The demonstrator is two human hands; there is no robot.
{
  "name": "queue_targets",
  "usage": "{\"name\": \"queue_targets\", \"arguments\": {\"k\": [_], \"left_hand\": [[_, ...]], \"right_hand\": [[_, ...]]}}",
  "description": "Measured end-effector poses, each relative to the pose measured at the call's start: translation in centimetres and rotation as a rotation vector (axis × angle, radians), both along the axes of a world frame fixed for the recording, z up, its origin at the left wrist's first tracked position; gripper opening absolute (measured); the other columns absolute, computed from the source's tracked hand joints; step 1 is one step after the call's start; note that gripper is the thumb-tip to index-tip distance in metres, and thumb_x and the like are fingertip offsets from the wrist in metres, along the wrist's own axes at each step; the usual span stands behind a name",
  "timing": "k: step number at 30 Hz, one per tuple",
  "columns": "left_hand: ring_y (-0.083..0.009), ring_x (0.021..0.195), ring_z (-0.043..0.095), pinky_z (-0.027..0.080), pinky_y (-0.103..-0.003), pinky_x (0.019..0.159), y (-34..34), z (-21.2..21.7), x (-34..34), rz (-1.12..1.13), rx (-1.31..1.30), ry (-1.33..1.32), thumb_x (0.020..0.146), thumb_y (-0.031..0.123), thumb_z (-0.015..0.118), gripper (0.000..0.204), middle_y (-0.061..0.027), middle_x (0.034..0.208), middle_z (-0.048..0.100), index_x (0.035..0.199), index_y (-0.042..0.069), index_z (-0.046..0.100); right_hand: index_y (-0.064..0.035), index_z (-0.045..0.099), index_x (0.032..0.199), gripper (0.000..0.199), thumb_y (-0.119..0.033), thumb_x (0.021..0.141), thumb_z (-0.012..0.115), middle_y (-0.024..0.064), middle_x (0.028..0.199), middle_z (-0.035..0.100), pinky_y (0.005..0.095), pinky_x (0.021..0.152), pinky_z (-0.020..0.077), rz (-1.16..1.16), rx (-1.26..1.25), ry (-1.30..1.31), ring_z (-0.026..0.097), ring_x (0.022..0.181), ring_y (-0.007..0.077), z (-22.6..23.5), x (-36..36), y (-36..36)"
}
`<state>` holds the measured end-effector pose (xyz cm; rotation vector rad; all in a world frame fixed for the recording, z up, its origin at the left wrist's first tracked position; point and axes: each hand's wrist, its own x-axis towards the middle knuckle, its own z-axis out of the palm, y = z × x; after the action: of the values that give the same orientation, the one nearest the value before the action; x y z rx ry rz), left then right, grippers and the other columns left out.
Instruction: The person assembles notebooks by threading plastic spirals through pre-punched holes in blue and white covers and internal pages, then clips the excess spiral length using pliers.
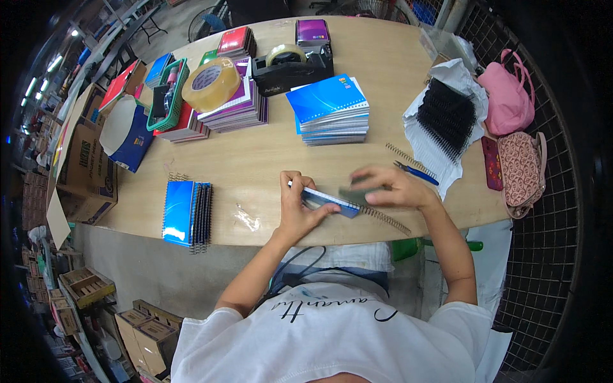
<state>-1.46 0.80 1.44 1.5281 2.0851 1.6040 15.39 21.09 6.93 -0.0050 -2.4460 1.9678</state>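
My left hand (299,204) is closed round a small blue notebook (345,205), held tilted above the near edge of the table. A dark wire coil (387,219) sticks out from the notebook's right end. Over that end is my right hand (391,185), smeared by motion, its fingers bent; whether it grips the coil I cannot tell. To the left stands a stack of coil-bound blue notebooks (186,214). Beyond my hands lies a pile of blue-covered punched pages (332,112). Right of my right hand are blue-handled pliers (418,173) and a loose coil (402,154).
Black coils (447,116) lie on white wrapping at the right, beside a pink bag (506,96) and a patterned pouch (522,169). Farther back are a tape dispenser (294,69), a big tape roll (211,84) and a green basket (168,96). A cardboard box (89,153) borders the left edge.
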Motion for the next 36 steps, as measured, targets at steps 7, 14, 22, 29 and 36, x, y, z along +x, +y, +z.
{"name": "queue_targets", "arguments": {"k": [7,14,22,29,36], "left_hand": [[-0.0252,0.088,0.042,0.041,-0.036,0.073,0.5,-0.1,0.5,-0.029,0.026,-0.014,0.051,0.029,0.094,0.063,-0.0094,0.093,0.040,0.089,0.004,0.050],[-0.0251,0.088,0.043,0.042,-0.034,0.072,0.9,-0.1,0.9,-0.055,0.079,0.014,0.051,0.025,0.094,0.066,-0.0102,0.096,0.039,0.092,0.004,0.048],[-0.0237,0.084,0.042,0.040,-0.034,0.069,1.3,-0.2,1.2,-0.093,0.087,-0.040,0.051,0.024,0.094,0.069,-0.0084,0.094,0.039,0.094,0.005,0.044],[-0.0245,0.083,0.042,0.039,-0.034,0.071,1.6,-0.4,1.4,-0.104,0.090,-0.048,0.054,0.024,0.093,0.069,-0.0094,0.093,0.039,0.096,0.004,0.042],[-0.0248,0.086,0.043,0.041,-0.034,0.076,1.4,-0.7,1.3,-0.117,0.054,-0.102,0.061,0.021,0.090,0.069,-0.0109,0.096,0.040,0.106,0.002,0.040]], "right_hand": [[0.0021,0.067,0.115,0.045,-0.030,0.084,0.063,0.0188,0.134,0.052,0.0386,0.105,0.0363,-0.083,0.148,-0.082,0.050,0.123,0.0296,0.4,0.0,-1.4],[-0.0067,0.068,0.116,0.039,-0.033,0.088,0.063,0.0210,0.126,0.056,0.0377,0.099,0.0410,-0.184,-0.063,0.106,0.054,0.117,0.0328,-0.7,0.2,-1.2],[-0.0044,0.068,0.116,0.040,-0.033,0.089,0.062,0.0177,0.123,0.058,0.0359,0.098,0.0427,-0.035,-0.163,0.096,0.055,0.116,0.0275,-0.4,-0.4,-2.1],[-0.0011,0.068,0.112,0.037,-0.029,0.089,0.062,0.0186,0.122,0.058,0.0348,0.096,0.0435,-0.185,0.275,0.026,0.057,0.112,0.0290,-0.9,-0.8,-3.1],[0.0045,0.065,0.113,0.043,-0.031,0.090,0.060,0.0137,0.124,0.056,0.0311,0.097,0.0410,-0.229,0.079,-0.083,0.055,0.113,0.0213,-0.2,-0.8,-3.3]]}}
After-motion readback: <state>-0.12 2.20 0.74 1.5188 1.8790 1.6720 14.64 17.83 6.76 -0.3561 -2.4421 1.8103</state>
